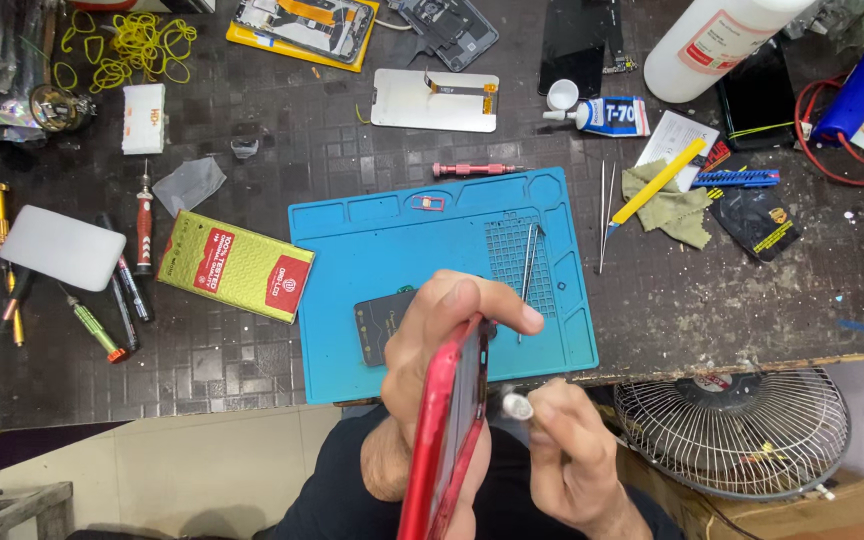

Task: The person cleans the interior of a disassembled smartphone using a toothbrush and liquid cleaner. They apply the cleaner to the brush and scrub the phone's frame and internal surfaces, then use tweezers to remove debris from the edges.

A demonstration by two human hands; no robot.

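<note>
Head view: left hand grips red phone on edge, near blue mat. Right hand fingers pinch small silvery tool, maybe cap, at phone's side. Phone seems closed; dark part lies on mat, tweezers idle beside.

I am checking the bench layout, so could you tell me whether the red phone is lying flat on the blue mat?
No, the red phone is held on edge in the left hand, above the blue mat.
</note>
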